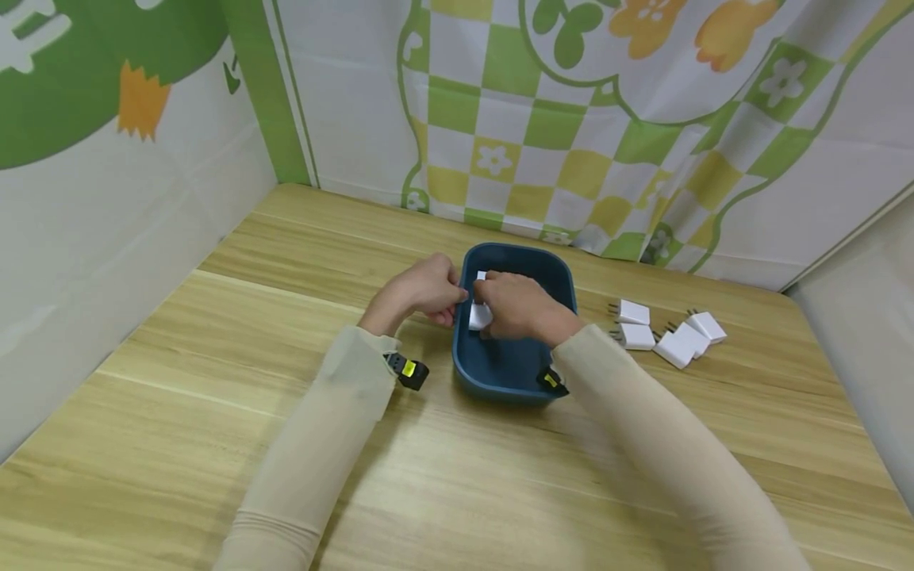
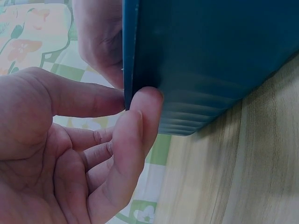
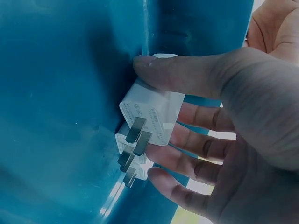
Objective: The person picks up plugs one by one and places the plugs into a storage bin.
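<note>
Pinched between right hand (image 3: pixel 243 140) thumb and fingers, the white charger (image 3: pixel 152 114) looks light, rigid, slick—best held by its flat sides—while left hand (image 2: pixel 70 154) pinches the blue bin (image 2: pixel 210 60) rim.

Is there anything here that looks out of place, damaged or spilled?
Nothing stands out. The left hand pinches the rim of the blue tub, and the right hand holds a white charger inside it. Four more chargers lie loose on the table, none visibly damaged.

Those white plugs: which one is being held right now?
The white plug inside the blue tub, pinched by the right hand; the others lie untouched on the table.
</note>
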Action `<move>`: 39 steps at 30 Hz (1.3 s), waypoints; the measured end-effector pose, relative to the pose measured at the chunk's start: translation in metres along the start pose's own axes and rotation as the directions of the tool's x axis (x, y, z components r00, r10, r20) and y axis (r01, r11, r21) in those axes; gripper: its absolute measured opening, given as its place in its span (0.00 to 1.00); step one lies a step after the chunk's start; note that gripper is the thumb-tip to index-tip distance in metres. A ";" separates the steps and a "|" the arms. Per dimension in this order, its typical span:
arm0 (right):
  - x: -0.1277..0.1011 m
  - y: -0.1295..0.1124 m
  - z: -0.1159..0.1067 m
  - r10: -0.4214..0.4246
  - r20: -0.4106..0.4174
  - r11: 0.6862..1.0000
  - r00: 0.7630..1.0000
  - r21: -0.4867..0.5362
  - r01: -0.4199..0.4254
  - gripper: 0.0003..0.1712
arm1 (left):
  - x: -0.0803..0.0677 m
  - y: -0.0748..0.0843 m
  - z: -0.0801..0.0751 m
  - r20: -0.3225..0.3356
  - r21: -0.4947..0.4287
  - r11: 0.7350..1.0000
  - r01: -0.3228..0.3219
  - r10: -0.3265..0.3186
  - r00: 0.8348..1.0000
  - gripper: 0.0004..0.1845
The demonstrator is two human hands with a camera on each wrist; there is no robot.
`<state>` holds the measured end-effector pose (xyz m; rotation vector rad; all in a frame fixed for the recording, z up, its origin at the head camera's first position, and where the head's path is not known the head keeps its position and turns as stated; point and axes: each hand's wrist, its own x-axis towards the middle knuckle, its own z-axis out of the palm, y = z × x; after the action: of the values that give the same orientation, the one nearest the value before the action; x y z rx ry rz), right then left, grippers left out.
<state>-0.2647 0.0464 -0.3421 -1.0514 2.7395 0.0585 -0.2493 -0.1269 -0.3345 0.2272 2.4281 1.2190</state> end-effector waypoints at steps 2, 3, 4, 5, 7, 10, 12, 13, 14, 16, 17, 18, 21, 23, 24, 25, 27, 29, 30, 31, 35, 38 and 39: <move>0.001 0.000 0.001 0.001 0.001 1.000 1.000 -0.003 -0.001 0.25 | 0.000 0.000 0.000 0.001 -0.005 1.000 0.004 -0.004 1.000 0.13; 0.001 -0.001 0.001 0.003 0.002 1.000 1.000 -0.003 -0.003 0.25 | -0.001 0.000 0.000 0.002 -0.005 1.000 0.004 -0.004 1.000 0.13; 0.002 -0.001 0.001 0.005 0.004 1.000 1.000 -0.002 -0.005 0.25 | -0.001 0.000 0.000 0.002 -0.003 1.000 0.005 -0.005 1.000 0.13; 0.002 -0.001 0.002 0.007 0.005 1.000 1.000 0.001 -0.007 0.25 | -0.001 0.000 0.000 0.002 -0.002 1.000 0.006 -0.006 1.000 0.13; 0.002 -0.001 0.002 0.007 0.008 1.000 1.000 0.008 -0.007 0.25 | -0.001 0.000 0.001 0.002 0.001 1.000 0.009 -0.009 1.000 0.13; 0.002 -0.001 0.003 0.006 0.014 1.000 1.000 0.022 -0.006 0.25 | -0.001 0.000 0.001 -0.002 0.003 1.000 0.010 -0.010 1.000 0.13; 0.001 -0.001 0.004 0.004 0.015 1.000 1.000 0.027 -0.005 0.25 | -0.001 0.000 0.001 -0.005 0.003 1.000 0.010 -0.010 1.000 0.13; 0.001 -0.001 0.004 0.004 0.017 1.000 1.000 0.029 -0.004 0.24 | -0.001 0.001 0.001 -0.007 0.005 1.000 0.009 -0.009 1.000 0.13; 0.001 -0.001 0.004 0.003 0.018 1.000 1.000 0.031 -0.004 0.24 | -0.001 0.001 0.001 -0.008 0.005 1.000 0.007 -0.007 1.000 0.13; 0.001 -0.001 0.004 0.005 0.019 0.999 1.000 0.033 -0.005 0.23 | -0.001 0.001 0.001 -0.010 0.008 1.000 0.004 -0.004 1.000 0.14; 0.001 -0.001 0.004 0.004 0.019 0.999 1.000 0.035 -0.004 0.22 | -0.001 0.001 0.001 -0.010 0.010 1.000 0.002 -0.002 1.000 0.14; 0.001 -0.001 0.004 0.004 0.018 0.999 1.000 0.037 -0.005 0.22 | -0.001 0.001 0.001 -0.010 0.012 1.000 0.000 0.000 1.000 0.14; 0.000 -0.001 0.004 0.003 0.016 0.999 1.000 0.042 -0.004 0.21 | -0.001 0.001 0.001 -0.006 0.013 1.000 -0.001 0.001 1.000 0.14; 0.000 -0.001 0.004 0.001 0.017 0.999 1.000 0.043 -0.002 0.21 | -0.001 0.001 0.001 -0.005 0.014 1.000 0.000 0.000 1.000 0.14; 0.000 -0.001 0.004 0.001 0.019 0.999 1.000 0.044 -0.002 0.21 | -0.001 0.001 0.001 -0.005 0.012 1.000 0.000 0.000 1.000 0.14; 0.000 -0.001 0.004 0.000 0.020 0.999 1.000 0.044 -0.001 0.21 | -0.001 0.001 0.001 -0.004 0.013 1.000 -0.001 0.001 1.000 0.14; -0.001 -0.002 0.004 0.000 0.022 0.999 1.000 0.047 -0.001 0.22 | 0.000 0.001 0.001 -0.002 0.011 1.000 -0.003 0.003 1.000 0.14; -0.001 -0.002 0.004 -0.003 0.021 0.999 1.000 0.048 0.002 0.22 | 0.000 0.000 0.001 -0.001 0.008 1.000 -0.005 0.005 1.000 0.15; -0.001 -0.002 0.004 -0.003 0.019 0.999 1.000 0.050 0.002 0.23 | 0.000 0.000 0.001 0.001 0.008 1.000 -0.006 0.006 1.000 0.15; -0.001 -0.002 0.004 -0.002 0.016 0.999 1.000 0.049 0.002 0.23 | 0.000 0.000 0.001 0.002 0.011 1.000 -0.006 0.006 1.000 0.15; -0.002 -0.001 0.004 0.001 -0.006 0.999 1.000 0.035 -0.001 0.24 | 0.000 0.000 0.001 -0.001 0.016 1.000 0.002 -0.002 1.000 0.15; -0.002 -0.001 0.003 0.011 -0.025 0.999 1.000 0.031 -0.010 0.24 | 0.000 0.000 0.001 -0.005 0.019 1.000 0.007 -0.007 1.000 0.14; -0.002 0.000 0.003 0.016 -0.029 0.999 0.999 0.031 -0.015 0.24 | 0.000 0.000 0.001 -0.006 0.019 1.000 0.009 -0.008 1.000 0.14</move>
<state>-0.2625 0.0481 -0.3448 -1.0315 2.7658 0.0028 -0.2495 -0.1262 -0.3350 0.2191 2.4444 1.1946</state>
